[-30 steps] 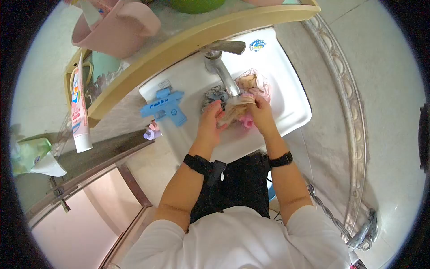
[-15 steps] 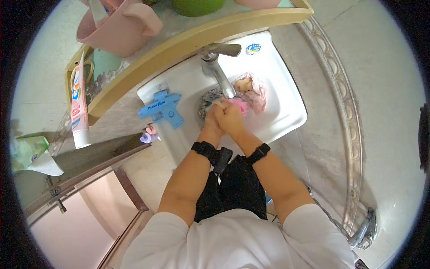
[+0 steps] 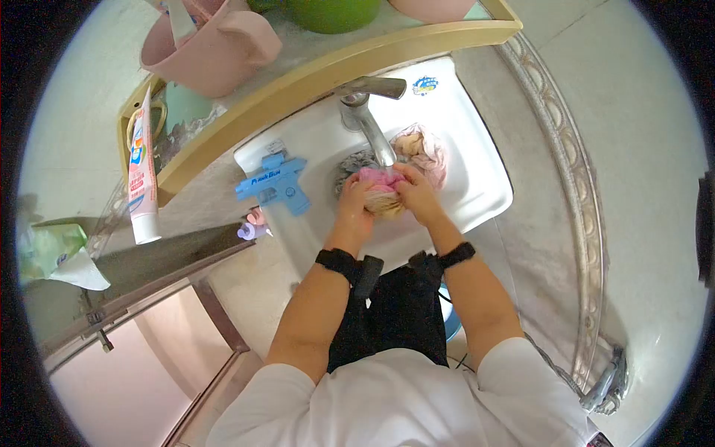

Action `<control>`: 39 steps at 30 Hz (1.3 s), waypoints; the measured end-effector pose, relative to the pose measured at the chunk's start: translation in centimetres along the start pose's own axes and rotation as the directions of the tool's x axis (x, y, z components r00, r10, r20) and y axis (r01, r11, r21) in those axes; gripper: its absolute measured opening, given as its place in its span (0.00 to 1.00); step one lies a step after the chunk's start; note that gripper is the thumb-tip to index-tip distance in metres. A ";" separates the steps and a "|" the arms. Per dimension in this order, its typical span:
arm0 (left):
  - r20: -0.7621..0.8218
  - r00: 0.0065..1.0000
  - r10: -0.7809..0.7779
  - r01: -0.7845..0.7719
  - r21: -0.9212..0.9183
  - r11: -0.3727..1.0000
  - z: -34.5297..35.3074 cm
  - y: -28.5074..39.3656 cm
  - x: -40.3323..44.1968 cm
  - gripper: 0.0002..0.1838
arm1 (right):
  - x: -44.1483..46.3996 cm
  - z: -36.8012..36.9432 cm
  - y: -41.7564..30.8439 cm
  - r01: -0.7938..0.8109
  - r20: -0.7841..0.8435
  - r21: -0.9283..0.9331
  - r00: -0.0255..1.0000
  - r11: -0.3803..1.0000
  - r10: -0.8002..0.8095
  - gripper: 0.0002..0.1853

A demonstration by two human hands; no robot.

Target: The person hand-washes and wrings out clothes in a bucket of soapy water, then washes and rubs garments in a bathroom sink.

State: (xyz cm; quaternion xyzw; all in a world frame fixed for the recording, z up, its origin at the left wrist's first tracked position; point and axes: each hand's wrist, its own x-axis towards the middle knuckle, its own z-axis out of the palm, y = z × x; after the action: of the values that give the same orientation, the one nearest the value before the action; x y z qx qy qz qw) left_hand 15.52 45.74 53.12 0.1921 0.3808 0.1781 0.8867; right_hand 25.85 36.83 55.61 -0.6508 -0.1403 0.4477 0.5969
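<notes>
Left hand: I have the left hand (image 3: 356,200) in the centre of the frame, clamped on the left side of the wet pink-and-tan cloth (image 3: 384,181), fingers curled against it.
Right hand: my right hand (image 3: 417,194) grips the right side of the same cloth, thumb and fingers closed on its edge.
Pink-and-tan cloth: bunched between my 2 hands in the basin, pink uppermost and tan lower; I cannot tell whether it is 1 piece or 2.
Faucet: the metal faucet (image 3: 378,141) comes down from the upper centre, its spout end just above the bundle.
Other laundry: a grey patterned cloth (image 3: 353,164) lies to the left of the spout, and a pale pink cloth (image 3: 430,158) lies crumpled to its right, both in the white sink (image 3: 478,175).
Sink rim: a blue toy gun (image 3: 277,184) lies flat on the left side, lettering facing me.
Shelf: the tan-edged shelf (image 3: 339,68) crosses the upper left of the frame, bearing a pink cup (image 3: 212,56) and a green cup (image 3: 335,13).
Toothpaste tube: I see the toothpaste tube (image 3: 141,175) at the left, white cap pointing down.
Wrists: 1 black strap (image 3: 339,262) on the left, 1 on the right.
Lower right: a shower head (image 3: 609,384) near the wall.
</notes>
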 end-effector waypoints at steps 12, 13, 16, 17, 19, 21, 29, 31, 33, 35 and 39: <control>-0.024 0.999 -0.039 0.037 -0.056 0.998 -0.5 -1.8 1.3 0.11 | 3.0 2.5 2.0 0.113 -0.094 -0.700 0.964 0.705 -0.248 0.14; -0.003 0.998 -0.056 0.056 0.024 0.998 0.3 -1.2 0.2 0.11 | 4.1 1.5 3.3 0.177 -0.137 -0.592 0.939 0.786 -0.315 0.15; 0.035 0.996 -0.086 0.082 0.097 0.992 1.9 0.5 -1.4 0.11 | 2.9 0.1 1.7 -0.025 -0.033 -0.161 0.999 0.987 0.020 0.11; 0.045 0.995 -0.093 0.089 0.095 0.992 2.0 1.2 -1.8 0.11 | 2.3 -0.5 0.9 -0.025 -0.031 -0.164 0.999 0.986 0.020 0.11; 0.097 0.989 -0.113 0.105 0.093 0.990 1.7 2.6 -2.0 0.12 | 1.0 -1.2 -0.7 -0.272 0.176 0.495 0.961 0.825 0.212 0.14; 0.149 0.980 -0.134 0.121 0.098 0.988 1.8 2.9 -2.3 0.15 | 0.0 -0.1 -1.7 -0.344 0.238 0.560 0.938 0.753 0.252 0.15; 0.039 0.997 -0.071 0.056 0.305 0.951 0.6 2.5 -1.9 0.22 | 3.2 -2.2 1.6 -0.089 -0.029 0.034 0.996 0.995 0.090 0.11; 0.066 0.991 -0.119 0.100 0.239 0.966 -0.5 1.9 -0.7 0.21 | 2.2 -1.2 -1.4 0.094 -0.079 -0.185 0.991 0.978 -0.110 0.08; 0.098 0.981 -0.165 0.147 0.173 0.974 -0.7 1.5 -0.4 0.21 | 2.3 -1.1 -2.2 0.152 -0.003 -0.355 0.986 0.923 -0.164 0.10; 0.108 0.985 -0.133 0.128 0.055 0.990 0.9 2.0 -1.7 0.19 | 2.2 -1.0 -3.6 0.216 0.081 -0.508 0.976 0.834 -0.203 0.12; 0.156 0.983 -0.096 0.096 0.004 0.995 1.8 1.5 -0.9 0.20 | -1.5 1.4 -13.5 0.628 0.094 -0.562 0.695 0.538 -0.713 0.29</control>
State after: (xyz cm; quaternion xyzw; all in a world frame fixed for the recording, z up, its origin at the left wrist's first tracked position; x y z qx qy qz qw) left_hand 16.03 46.22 55.54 0.1853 0.3188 0.1202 0.9217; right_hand 28.72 39.96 68.62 -0.7205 -0.4580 0.0741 0.5155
